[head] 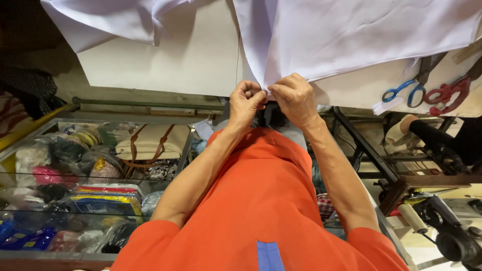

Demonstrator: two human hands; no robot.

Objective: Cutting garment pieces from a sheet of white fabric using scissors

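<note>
Orange shirt (261, 200) fills bottom of frame, closest to lens, blue strip at lower hem edge. Both bare forearms extend up from it toward bench (165, 60).

Left hand (246, 103) and right hand (296, 98) meet at near edge of bench, almost touching each other. Fingers (253, 93) of left hand curled closed, pinching corner of white fabric (351, 35). Right-hand fingers (283, 90) likewise closed on same corner, thumb and forefinger nipping the hem point. Corner of cloth sits right between the two hands, just over bench edge; rest of white fabric spreads away across bench top toward far right, a second fold draped at far left.

Blue-handled scissors (404, 93) lying on bench right of hands, well apart from them. Red-handled scissors (447, 93) just beside the blue pair, further right.

Glass display case (30, 175) at lower left, below bench level, packed with bagged goods and coloured packets. Cream handbag (150, 143) with brown straps inside case, upper shelf.

Black sewing machine (454, 236) at lower right corner, partly cut off. Another person's foot in a light slipper (399, 131) and dark-clad leg visible at right under bench, near metal frame legs. Not part of the hands' work.
</note>
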